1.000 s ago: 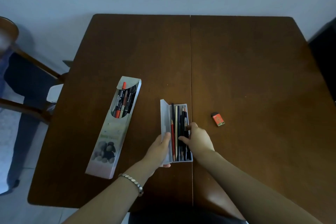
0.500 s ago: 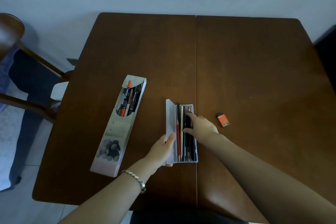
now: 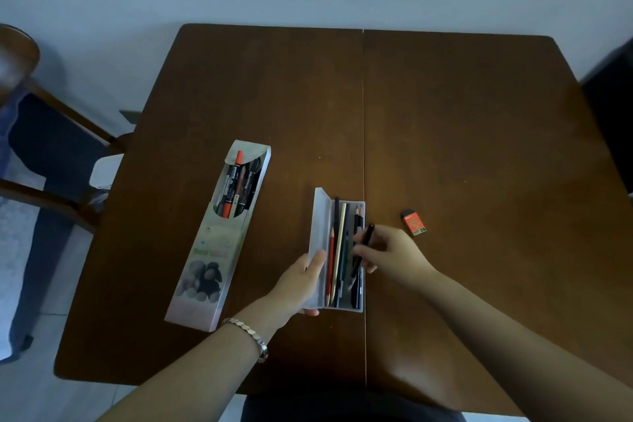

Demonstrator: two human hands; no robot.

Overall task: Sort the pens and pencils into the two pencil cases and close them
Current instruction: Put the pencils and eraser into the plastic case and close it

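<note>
I see a dark brown wooden table (image 3: 445, 120) filling most of the view, with a seam running down its middle. At the far left stands a wooden chair (image 3: 41, 120).

On the table's left half lies a long printed pencil case (image 3: 212, 250), angled, its far end open and showing pens (image 3: 236, 188), one of them orange-capped.

Near the centre, just left of the seam, sits a clear plastic pencil case (image 3: 337, 305), lid (image 3: 318, 226) raised on its left side. Inside it lie pencils (image 3: 337, 243) side by side, among them a red one and a pale wooden one.

My left hand (image 3: 298, 284) rests against the lid's near end, fingers loosely curled on its edge, a metal bracelet (image 3: 248, 336) on the wrist. My right hand (image 3: 394, 253) hovers over the case's right side, thumb and fingers pinched around a black pen (image 3: 363, 248), held tilted above the pencils.

To the right, well apart from the case, lies a small orange eraser (image 3: 414, 223).
</note>
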